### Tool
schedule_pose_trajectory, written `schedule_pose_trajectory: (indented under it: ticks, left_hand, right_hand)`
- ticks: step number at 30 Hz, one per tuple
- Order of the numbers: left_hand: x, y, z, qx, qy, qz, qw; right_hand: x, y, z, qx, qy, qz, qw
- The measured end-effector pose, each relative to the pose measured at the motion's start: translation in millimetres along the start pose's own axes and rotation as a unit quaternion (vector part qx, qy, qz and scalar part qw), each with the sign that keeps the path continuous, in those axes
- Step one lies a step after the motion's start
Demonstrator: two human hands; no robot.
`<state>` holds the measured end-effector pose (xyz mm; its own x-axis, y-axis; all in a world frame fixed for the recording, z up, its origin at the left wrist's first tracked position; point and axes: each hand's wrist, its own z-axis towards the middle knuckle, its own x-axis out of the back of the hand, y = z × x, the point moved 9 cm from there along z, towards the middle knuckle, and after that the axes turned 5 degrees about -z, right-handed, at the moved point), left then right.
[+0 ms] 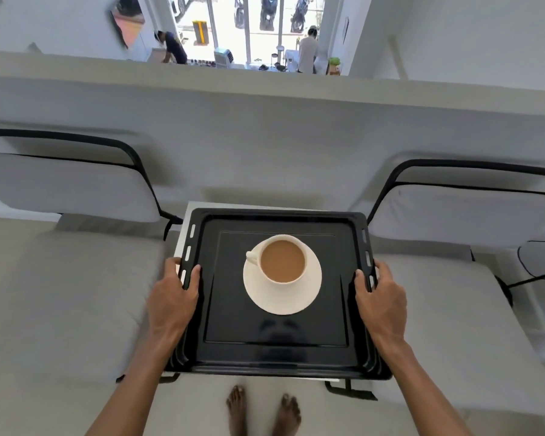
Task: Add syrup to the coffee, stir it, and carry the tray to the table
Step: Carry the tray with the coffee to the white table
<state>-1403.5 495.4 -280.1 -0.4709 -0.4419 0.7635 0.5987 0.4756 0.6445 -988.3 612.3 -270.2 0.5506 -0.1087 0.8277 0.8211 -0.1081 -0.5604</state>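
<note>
Head view looks straight down on a black rectangular metal tray (277,354) with slotted side rims, held level at both sides. Left hand (170,297) is clenched on the left rim, its thumb over the top edge and the other fingers (173,262) curled round the outside. Right hand (381,297) grips the right rim the same way, thumb on top beside the slots. On the tray, a little beyond its middle, sits a round white saucer (283,300), and on the saucer stands a white ceramic cup (282,262), upright, with its small handle pointing to the left. Light brown milky coffee (283,261) fills the cup nearly to the brim.

Under the tray a small white worktop (186,228) with black legs shows at the far left corner and along the near edge; whether the tray touches it or hangs just above it cannot be told. Two pale grey cushioned chairs with black tube frames flank it, the left chair (66,187) and the right chair (463,212). Two bare feet (261,410) stand on the pale floor just below the tray's near edge.
</note>
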Motion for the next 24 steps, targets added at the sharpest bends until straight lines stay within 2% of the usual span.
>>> schedule_pose_trajectory:
  ticks: [9, 19, 24]
  left_hand:
    - [-65.4, -71.9, 33.7, 0.03, -0.006, 0.012, 0.999]
    - [-139.3, -133.3, 83.1, 0.004, -0.025, -0.001, 1.0]
    - [-168.9, -156.2, 99.5, -0.002, -0.026, 0.014, 1.0]
  right_hand:
    - [-93.7, 25.2, 7.2, -0.04, -0.015, 0.004, 0.999]
    - [-195.4, 53.7, 28.7, -0.05, 0.005, 0.016, 0.999]
    - [-231.5, 64.8, 37.7, -0.072, -0.016, 0.007, 0.997]
